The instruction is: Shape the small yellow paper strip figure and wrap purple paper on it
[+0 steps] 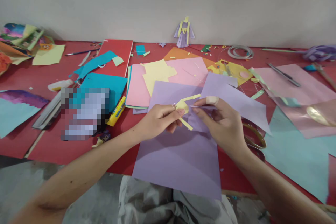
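Note:
My left hand (157, 119) pinches a small folded yellow paper piece (183, 106) with thin strips sticking out. My right hand (217, 119), with a plaster on one finger, grips a small folded purple paper piece (196, 120) that meets the yellow piece. Both hands hover over a large purple sheet (178, 161) lying at the front edge of the red table (18, 77). A second purple sheet (236, 99) lies under my right hand.
Pink and yellow sheets (157, 77) lie behind the hands. A yellow glue stick (117, 112), teal paper (105, 84), scissors (253, 136), a tape roll (240, 51) and a finished paper doll (184, 33) by the wall surround them. Light blue paper (296, 154) covers the right.

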Demonstrator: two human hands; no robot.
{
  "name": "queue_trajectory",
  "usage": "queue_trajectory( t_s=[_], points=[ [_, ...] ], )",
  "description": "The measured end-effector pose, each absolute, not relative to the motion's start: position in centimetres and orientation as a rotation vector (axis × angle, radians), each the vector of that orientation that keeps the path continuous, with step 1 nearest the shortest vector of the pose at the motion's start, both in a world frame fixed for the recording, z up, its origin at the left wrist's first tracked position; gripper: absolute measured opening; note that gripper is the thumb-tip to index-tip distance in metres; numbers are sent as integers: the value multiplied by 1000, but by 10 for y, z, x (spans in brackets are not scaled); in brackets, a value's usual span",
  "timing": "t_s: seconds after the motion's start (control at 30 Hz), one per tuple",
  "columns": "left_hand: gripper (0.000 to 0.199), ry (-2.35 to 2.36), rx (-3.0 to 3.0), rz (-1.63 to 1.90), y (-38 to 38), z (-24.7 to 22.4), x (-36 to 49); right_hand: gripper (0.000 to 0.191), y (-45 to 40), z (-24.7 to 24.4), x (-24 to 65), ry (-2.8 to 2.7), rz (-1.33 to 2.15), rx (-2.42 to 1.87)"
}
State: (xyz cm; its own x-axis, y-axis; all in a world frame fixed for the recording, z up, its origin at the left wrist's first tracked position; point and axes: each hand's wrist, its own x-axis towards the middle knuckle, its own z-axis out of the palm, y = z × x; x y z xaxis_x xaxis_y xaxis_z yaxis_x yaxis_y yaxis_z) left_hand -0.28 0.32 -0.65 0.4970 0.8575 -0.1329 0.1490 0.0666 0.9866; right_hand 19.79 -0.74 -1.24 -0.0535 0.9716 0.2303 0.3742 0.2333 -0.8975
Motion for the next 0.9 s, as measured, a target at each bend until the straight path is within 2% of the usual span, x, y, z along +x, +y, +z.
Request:
queue_trajectory(
  t_s=[0.23,0.53,0.7,0.9],
  points=[
    [43,843,1266,646,4,-11,3,11,-6,-13,198,-1525,880,-1324],
    [35,727,983,609,5,-8,6,4,-11,-14,196,-1506,702,-1278],
    [31,666,906,562,5,-11,3,15,-13,-16,196,-1595,535,-1142],
    [30,704,955,476,6,-12,0,23,-12,-16,197,-1658,487,-1139]
  ],
)
